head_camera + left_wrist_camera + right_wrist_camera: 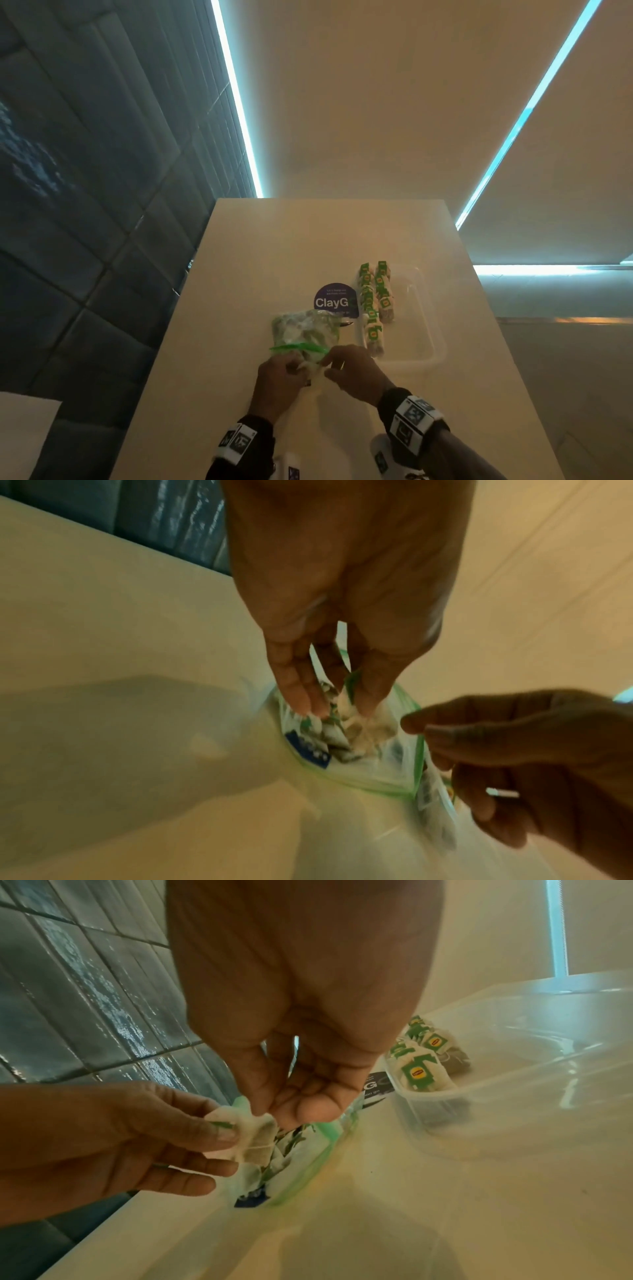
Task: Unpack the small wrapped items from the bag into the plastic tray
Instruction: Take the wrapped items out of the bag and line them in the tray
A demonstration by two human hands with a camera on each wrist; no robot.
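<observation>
A pale worktop (274,240) runs out from a grey tiled wall (85,171) under strip lights. At its near end the fingers (219,1133) of the left hand (277,378) and those of the right hand (356,375) pinch one small wrapped item (255,1137) between them just above the open mouth of the bag (305,334), probably to free it from its neighbours. The bag lies with its long axis running away from the person, mouth nearest them, and just to its right the plastic tray (424,329) lies the same way, already holding rows of wrapped items (376,298) along its left side.
</observation>
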